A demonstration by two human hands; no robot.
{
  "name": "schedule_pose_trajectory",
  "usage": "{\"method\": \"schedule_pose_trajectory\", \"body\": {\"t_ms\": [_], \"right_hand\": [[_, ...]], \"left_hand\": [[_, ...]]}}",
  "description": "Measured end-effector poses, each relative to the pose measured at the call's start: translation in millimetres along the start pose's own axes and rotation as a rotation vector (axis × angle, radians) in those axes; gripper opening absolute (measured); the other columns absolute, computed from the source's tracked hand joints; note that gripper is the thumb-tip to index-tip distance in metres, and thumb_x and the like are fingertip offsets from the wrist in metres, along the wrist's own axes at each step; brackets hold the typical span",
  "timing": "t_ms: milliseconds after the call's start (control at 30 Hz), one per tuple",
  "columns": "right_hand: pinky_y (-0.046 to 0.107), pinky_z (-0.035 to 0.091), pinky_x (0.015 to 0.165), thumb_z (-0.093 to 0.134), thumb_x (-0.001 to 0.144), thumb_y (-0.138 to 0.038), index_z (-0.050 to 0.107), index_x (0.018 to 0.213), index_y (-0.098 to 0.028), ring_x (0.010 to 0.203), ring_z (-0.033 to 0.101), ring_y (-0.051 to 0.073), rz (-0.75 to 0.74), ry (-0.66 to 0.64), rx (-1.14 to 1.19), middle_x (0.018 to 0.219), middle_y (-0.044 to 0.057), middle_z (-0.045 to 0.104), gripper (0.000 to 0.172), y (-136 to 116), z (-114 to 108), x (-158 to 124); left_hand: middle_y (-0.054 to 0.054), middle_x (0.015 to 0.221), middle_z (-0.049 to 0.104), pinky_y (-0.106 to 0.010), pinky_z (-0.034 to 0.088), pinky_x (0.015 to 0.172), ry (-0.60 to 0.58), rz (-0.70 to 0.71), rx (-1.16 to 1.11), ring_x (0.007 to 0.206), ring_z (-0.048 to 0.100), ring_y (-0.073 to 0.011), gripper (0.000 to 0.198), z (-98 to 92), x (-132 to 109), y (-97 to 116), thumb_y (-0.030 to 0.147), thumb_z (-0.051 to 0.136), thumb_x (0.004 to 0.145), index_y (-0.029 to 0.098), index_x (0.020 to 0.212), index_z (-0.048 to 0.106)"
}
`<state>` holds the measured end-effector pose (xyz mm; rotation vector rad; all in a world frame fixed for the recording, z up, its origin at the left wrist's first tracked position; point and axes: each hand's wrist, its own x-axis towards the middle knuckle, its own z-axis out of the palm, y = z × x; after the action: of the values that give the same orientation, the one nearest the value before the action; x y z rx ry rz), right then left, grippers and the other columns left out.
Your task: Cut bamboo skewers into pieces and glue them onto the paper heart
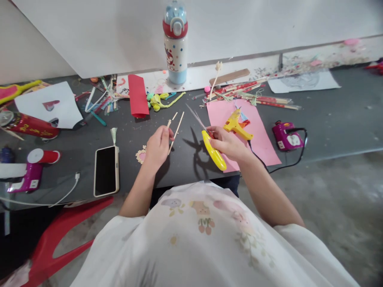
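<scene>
My left hand (158, 146) is closed in a pinch on a short piece of thin wooden stick (169, 123). A longer wooden stick (178, 126) slants past its fingertips; whether they grip it too, I cannot tell. A small cut bit (174, 116) shows just above. Beside the wrist lies a pink piece edged with small wooden bits (141, 155), partly covered by the hand. My right hand (227, 144) is wrapped round the yellow handle of a pair of scissors (213, 150), blades pointing up and left. Right of it, a yellow glue gun (237, 124) rests on pink paper (263, 141).
A water bottle (176, 48) stands at the back. Left lie a phone (106, 171), red paper (138, 95), a red can (28, 125) and a thread spool (44, 156). Wrapped sticks (239, 89) lie behind the pink paper. A cord runs to a purple box (287, 136).
</scene>
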<state>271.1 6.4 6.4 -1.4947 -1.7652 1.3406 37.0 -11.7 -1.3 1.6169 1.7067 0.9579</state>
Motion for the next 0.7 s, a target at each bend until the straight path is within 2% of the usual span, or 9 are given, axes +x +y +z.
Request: {"method": "schedule_pose_trajectory", "body": {"t_ms": [100,267,467,700], "right_hand": [[0.030,0.049,0.067,0.057,0.073,-0.039,0.045,0.118,-0.015,0.078,0.056,0.016,-0.002,-0.116,0.090,0.090,0.004,0.058,0.053,-7.4,10.9,-5.1],[0.029,0.049,0.065,0.061,0.071,-0.038,0.043,0.117,-0.017,0.071,0.053,0.013,-0.055,-0.128,0.015,0.084,0.000,0.053,0.054,-12.5,21.8,-8.2],[0.027,0.046,0.062,0.062,0.070,-0.040,0.042,0.118,-0.018,0.070,0.050,0.012,-0.068,-0.137,0.010,0.083,-0.002,0.050,0.057,-15.1,22.8,-8.1],[0.030,0.047,0.069,0.060,0.072,-0.040,0.042,0.116,-0.018,0.074,0.050,0.014,-0.082,-0.148,0.029,0.082,-0.002,0.047,0.053,-19.1,20.5,-11.7]], "left_hand": [[0.001,0.070,0.062,-0.023,0.040,0.063,-0.066,0.003,-0.002,0.065,0.055,-0.0112,0.036,8.5,-1.4,4.4,0.045,0.031,0.094,0.021,0.081,0.055],[0.001,0.068,0.060,-0.023,0.041,0.066,-0.124,0.037,-0.033,0.067,0.056,-0.0121,0.030,14.0,-4.2,9.1,0.040,0.035,0.093,0.021,0.085,0.057],[0.002,0.068,0.060,-0.022,0.041,0.063,-0.172,0.073,-0.043,0.065,0.055,-0.0112,0.024,14.7,-6.9,10.9,0.033,0.038,0.092,0.021,0.094,0.059],[0.002,0.065,0.058,-0.021,0.037,0.056,-0.171,0.104,0.046,0.058,0.051,-0.0104,0.028,13.0,-7.3,15.3,0.036,0.039,0.092,0.021,0.076,0.057]]}}
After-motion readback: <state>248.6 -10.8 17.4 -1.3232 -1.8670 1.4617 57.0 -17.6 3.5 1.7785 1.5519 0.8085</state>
